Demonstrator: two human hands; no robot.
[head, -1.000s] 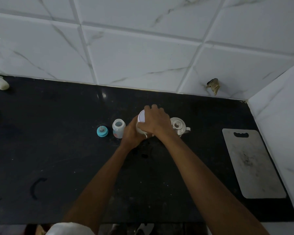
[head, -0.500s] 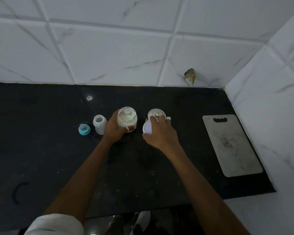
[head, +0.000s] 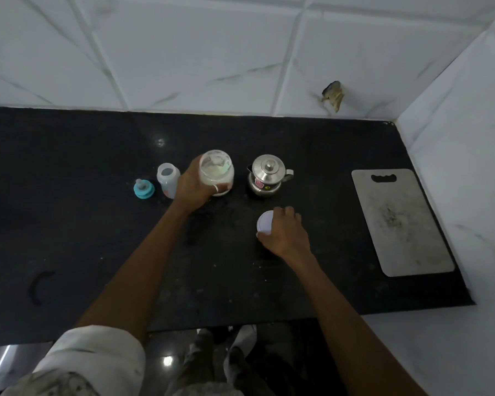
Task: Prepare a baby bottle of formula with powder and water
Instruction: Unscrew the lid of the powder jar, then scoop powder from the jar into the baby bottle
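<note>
On the black desk [head: 69, 212], toward the back, the baby bottle [head: 168, 180] stands upright and uncapped, with its teal nipple ring [head: 143, 190] just to its left. Beside it on the right, my left hand [head: 193, 185] wraps round the open powder jar [head: 216, 172]. Nearer me, my right hand [head: 287, 237] grips the white lid [head: 264, 223] low at the desk. A steel kettle [head: 266, 175] stands right of the jar, and a grey cutting board [head: 400, 221] lies far right.

Premises were a domestic kitchen: black stone countertop [head: 97, 224] set into a corner of marble-patterned wall tiles [head: 197, 52], bearing a steel kettle [head: 266, 174] and worn chopping board [head: 400, 221].
</note>
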